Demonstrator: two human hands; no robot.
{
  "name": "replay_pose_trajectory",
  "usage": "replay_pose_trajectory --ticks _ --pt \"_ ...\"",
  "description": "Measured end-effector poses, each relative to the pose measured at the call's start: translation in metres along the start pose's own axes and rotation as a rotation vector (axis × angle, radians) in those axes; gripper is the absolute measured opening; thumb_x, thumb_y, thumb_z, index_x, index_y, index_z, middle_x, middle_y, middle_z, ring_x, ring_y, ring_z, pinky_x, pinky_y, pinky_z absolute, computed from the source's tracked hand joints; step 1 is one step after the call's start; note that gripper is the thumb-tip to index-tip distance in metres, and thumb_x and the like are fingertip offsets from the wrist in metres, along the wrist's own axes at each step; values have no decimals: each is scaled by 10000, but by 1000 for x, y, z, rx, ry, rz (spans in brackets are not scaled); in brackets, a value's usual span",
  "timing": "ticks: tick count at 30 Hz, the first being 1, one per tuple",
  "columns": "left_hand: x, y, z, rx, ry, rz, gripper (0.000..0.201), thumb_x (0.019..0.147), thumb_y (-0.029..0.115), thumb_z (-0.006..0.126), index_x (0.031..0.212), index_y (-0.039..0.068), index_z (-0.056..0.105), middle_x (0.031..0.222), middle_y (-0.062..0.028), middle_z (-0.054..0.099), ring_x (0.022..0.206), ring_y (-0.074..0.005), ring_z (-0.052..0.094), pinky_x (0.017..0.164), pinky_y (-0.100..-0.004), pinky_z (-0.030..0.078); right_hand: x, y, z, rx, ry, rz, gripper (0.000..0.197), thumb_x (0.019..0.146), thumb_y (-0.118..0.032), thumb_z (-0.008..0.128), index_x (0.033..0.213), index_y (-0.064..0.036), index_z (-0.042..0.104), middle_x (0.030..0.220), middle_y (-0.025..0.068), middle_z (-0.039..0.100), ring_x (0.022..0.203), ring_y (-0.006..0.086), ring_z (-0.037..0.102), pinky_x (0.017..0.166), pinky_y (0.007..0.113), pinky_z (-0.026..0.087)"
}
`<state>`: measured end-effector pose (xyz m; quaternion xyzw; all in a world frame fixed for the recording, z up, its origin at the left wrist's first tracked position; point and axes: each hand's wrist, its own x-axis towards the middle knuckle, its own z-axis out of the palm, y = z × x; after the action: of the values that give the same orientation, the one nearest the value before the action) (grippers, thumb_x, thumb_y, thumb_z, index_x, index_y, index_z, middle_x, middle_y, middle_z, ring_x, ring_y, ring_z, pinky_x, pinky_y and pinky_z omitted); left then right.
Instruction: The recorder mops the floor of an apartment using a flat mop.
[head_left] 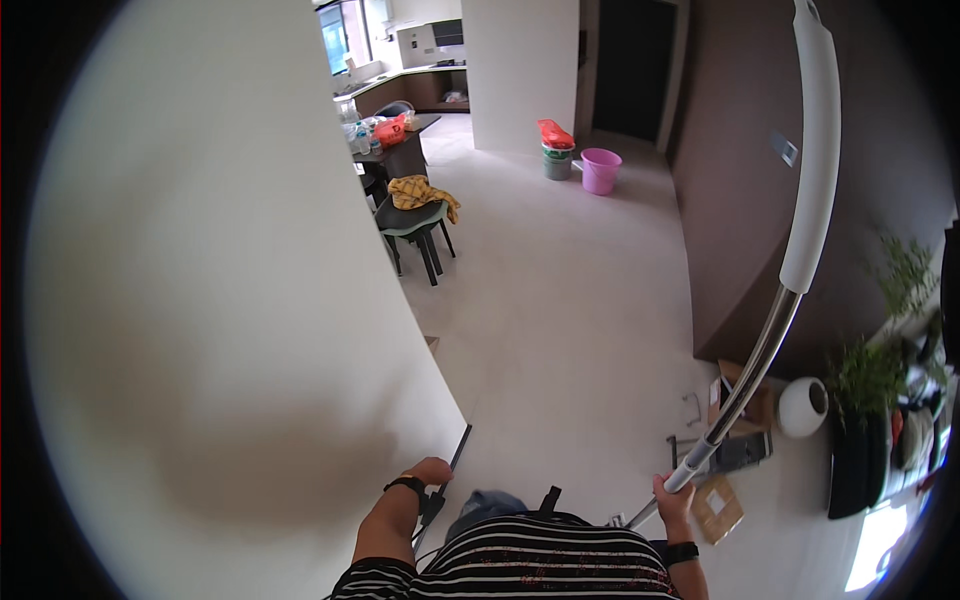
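The right hand (pixel 672 497), low in the frame right of centre, was clenched round the bottom of a long metal pole with a white sleeve (pixel 812 190), which ran up to the upper right. The left hand (pixel 430 470), lower centre, gripped a thin black rod (pixel 452 470) against the white wall (pixel 200 300).

Two hands: left hand (pixel 432 470), right hand (pixel 673 497). One long pole (pixel 812 190). One slim black rod (pixel 447 478). Two buckets: one pink bucket (pixel 601 170), one grey bucket (pixel 556 160). One white vase (pixel 803 406). One dark chair (pixel 413 228). One yellow cloth (pixel 422 192).
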<state>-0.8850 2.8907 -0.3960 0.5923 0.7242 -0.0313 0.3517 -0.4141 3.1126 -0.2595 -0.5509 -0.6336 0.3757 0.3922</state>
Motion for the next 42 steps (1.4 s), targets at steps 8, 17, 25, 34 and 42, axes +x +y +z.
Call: replay_pose_trajectory --ticks 8,17,25,34,42 --pt "215 -58 -95 -235 211 -58 247 738 282 514 783 90 663 791 -144 651 767 -339 612 708 -419 494 238 -22 147 3 -113 -92 182 702 -101 696 622 -15 556 563 57 576 527 151 574 523 302 457" --pt "440 -92 -362 -314 197 -151 259 791 278 522 916 101 664 888 -149 660 874 -347 612 776 -406 493 460 -26 232 -108 63 -32 200 692 -89 680 586 -21 525 513 48 531 477 153 537 487 319 429" --pt "538 -200 -495 -586 487 -472 289 804 326 570 958 103 671 802 -110 682 742 -238 670 735 -336 524 685 -32 368 -129 11 -67 203 699 -80 660 581 -1 515 513 88 535 470 181 547 485 331 425" --pt "478 -294 -413 -1397 473 -1031 205 811 222 562 812 42 663 699 -100 663 645 -203 653 572 -317 508 918 -164 590 -68 -365 -216 169 707 -78 659 611 -8 538 526 75 552 494 183 564 506 336 441" --pt "652 -392 -608 -1377 710 -962 221 797 181 610 895 -15 637 722 -99 659 595 -197 637 525 -304 502 1085 -235 762 -151 -368 -302 163 712 -76 665 619 -16 544 534 61 555 509 168 560 517 322 443"
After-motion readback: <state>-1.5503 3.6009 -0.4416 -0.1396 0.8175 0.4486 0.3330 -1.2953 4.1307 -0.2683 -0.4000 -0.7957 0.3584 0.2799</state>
